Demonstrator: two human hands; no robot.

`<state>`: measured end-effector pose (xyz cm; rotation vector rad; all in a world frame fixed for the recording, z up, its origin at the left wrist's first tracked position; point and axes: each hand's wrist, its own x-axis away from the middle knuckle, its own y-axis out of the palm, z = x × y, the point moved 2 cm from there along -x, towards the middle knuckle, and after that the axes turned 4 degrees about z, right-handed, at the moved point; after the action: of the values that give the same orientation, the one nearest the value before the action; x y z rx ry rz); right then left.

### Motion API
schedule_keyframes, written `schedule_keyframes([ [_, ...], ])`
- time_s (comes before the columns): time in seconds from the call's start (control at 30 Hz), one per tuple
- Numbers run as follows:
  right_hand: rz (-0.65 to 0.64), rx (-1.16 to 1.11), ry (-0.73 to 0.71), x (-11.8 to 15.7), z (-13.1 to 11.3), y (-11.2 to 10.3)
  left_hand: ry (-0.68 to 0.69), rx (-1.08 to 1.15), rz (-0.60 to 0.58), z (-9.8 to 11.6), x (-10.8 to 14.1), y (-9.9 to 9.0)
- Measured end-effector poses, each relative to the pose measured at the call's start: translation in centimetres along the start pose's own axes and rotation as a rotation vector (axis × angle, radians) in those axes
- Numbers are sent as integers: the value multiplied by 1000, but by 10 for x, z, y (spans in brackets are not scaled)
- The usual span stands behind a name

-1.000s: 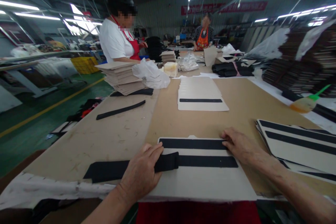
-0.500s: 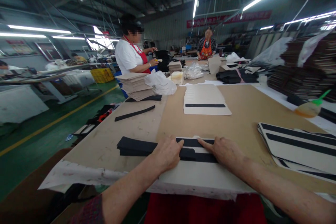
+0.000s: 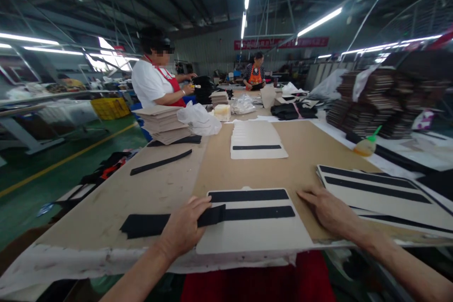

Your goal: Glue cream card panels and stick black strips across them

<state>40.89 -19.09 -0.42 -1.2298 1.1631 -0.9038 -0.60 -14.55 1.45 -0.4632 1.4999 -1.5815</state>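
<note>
Shifted off the pale board (image 3: 255, 236) since the preceding frame, the right hand (image 3: 331, 210) lies loosely open just beside it, while the left hand (image 3: 184, 227) grips a bundle of black strips (image 3: 143, 226) overlapping the board's left edge, a fanned stack (image 3: 256, 134) lying beyond.

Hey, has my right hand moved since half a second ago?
Yes, rightward: seen against the stacked white boards ahead, your right hand reached within their width; now it lies wholly past their right edge.
</note>
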Motion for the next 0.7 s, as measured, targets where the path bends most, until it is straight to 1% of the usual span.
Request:
schedule_keyframes([
  [0.03,18,-55,38,5,-1,1,1,10,15,-2,1,1],
  [0.1,50,-168,111,15,-11,-1,2,19,33,-2,2,1],
  [0.17,67,-262,157,22,-32,-8,1,19,40,-1,2,0],
  [0.23,56,-319,166,25,-60,-19,1,15,47,-2,1,-1],
  [0.3,-5,-356,102,24,-91,-30,2,6,63,-6,1,0],
  [0.33,-47,-384,38,21,-106,-33,1,1,77,-9,1,1],
  [0.37,-72,-406,-58,18,-121,-34,-1,-5,93,-14,1,3],
  [0.4,-64,-422,-154,13,-134,-33,2,-8,108,-18,0,6],
  [0.47,-27,-406,-257,3,-153,-25,29,0,134,-27,-1,10],
  [0.53,0,-331,-299,-6,-165,-14,59,11,151,-34,-1,14],
  [0.6,22,-260,-322,-11,-170,-6,64,16,166,-40,0,16],
  [0.63,37,-239,-333,-11,-171,-4,54,14,171,-42,1,17],
  [0.7,64,-227,-355,-9,-170,-8,38,10,192,-46,4,18],
])
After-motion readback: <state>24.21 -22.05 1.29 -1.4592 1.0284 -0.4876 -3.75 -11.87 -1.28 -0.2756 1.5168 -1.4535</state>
